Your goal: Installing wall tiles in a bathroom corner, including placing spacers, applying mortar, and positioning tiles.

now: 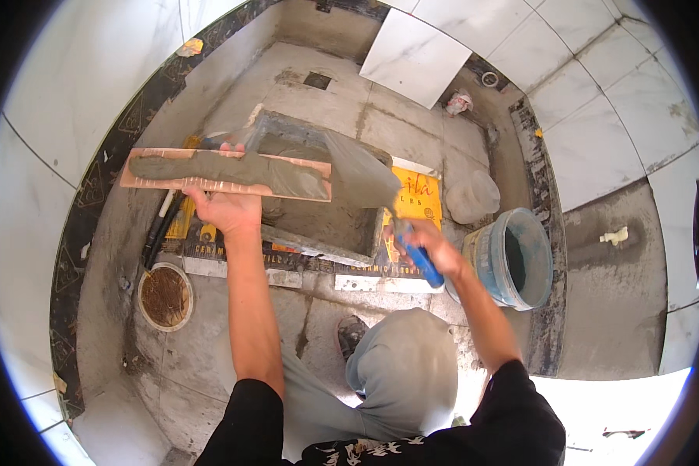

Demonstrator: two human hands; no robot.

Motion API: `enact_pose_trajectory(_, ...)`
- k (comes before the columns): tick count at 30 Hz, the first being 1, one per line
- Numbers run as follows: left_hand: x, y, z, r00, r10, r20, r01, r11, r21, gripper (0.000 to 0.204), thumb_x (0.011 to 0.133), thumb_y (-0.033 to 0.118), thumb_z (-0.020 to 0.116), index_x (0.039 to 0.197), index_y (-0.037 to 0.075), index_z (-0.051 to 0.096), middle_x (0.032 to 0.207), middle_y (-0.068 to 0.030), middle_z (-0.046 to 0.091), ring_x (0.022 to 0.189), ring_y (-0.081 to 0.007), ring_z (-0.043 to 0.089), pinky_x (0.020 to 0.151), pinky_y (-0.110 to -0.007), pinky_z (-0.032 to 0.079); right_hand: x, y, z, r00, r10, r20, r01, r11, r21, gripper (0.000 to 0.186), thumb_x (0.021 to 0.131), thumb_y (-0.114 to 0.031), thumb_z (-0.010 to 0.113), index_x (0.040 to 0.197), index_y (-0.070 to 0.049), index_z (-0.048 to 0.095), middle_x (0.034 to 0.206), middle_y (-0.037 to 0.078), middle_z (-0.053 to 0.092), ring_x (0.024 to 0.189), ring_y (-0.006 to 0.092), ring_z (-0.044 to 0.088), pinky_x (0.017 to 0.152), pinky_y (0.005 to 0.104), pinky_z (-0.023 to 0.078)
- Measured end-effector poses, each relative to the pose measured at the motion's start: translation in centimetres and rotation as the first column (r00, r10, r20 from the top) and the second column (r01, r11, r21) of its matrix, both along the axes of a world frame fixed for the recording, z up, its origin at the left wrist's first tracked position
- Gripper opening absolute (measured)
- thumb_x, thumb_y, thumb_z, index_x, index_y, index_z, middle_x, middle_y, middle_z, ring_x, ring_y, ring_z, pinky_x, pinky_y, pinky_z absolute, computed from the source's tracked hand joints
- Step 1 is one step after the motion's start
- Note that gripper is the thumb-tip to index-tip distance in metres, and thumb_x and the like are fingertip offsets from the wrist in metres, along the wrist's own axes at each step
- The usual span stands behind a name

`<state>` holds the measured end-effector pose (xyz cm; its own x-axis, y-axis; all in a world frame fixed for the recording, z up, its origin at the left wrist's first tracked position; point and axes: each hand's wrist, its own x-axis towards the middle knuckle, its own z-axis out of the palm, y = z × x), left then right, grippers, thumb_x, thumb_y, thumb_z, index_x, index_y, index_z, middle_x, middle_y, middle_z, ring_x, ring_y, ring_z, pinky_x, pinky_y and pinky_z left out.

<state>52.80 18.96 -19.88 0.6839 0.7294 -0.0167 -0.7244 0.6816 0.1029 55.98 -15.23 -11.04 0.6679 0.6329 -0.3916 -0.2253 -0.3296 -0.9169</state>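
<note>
1. In the head view, the left hand (pixel 229 213) held a tile (pixel 248 189) from below, fingertips showing at its far edge; mortar (pixel 210 165) lay along its top.
2. The right hand (pixel 431 245) had its fingers wrapped round the handle of a trowel (pixel 373 180), its blurred blade near the tile's right end.
3. Beneath, a tray (pixel 318 248) contained more mortar.
4. A bucket (pixel 485 260) stood near the floor's right edge, a tub (pixel 163 328) near its left.

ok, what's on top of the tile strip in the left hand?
Grey mortar spread along most of the tile strip, with bare margins showing. The face beneath the mortar is covered; the underside, held by the left hand, can't be seen.
</note>
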Motion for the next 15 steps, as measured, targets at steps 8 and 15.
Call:
enact_pose_trajectory(8, -0.1, -0.5, 0.8, 0.99, -0.138, 0.016, 0.139, 0.987, -0.077, 0.075, 0.099, 0.067, 0.037, 0.147, 0.01, 0.043, 0.138, -0.0199, 0.05, 0.125, -0.0446, 0.051, 0.111, -0.057, 0.037, 6.7, 2.9, -2.6, 0.931, 0.257, -0.26, -0.217, 0.961, 0.171, 0.066, 0.096, -0.059, 0.054, 0.101, 0.006, 0.062, 0.059, 0.001, 0.05, 0.044, 0.0117, 0.045, 0.043, 0.0264, 0.039)
enact_pose_trajectory(15, -0.7, 0.9, 0.7, 0.991, -0.135, 0.007, 0.135, 0.989, -0.057, 0.077, 0.099, 0.069, 0.032, 0.148, 0.01, 0.042, 0.139, -0.0207, 0.05, 0.125, -0.0457, 0.051, 0.111, -0.058, 0.037, 4.0, -3.8, -5.7, 0.927, 0.168, -0.335, -0.188, 0.982, -0.029, 0.061, 0.096, -0.06, 0.054, 0.097, 0.0, 0.064, 0.062, 0.001, 0.051, 0.046, 0.0102, 0.046, 0.043, 0.0262, 0.037)
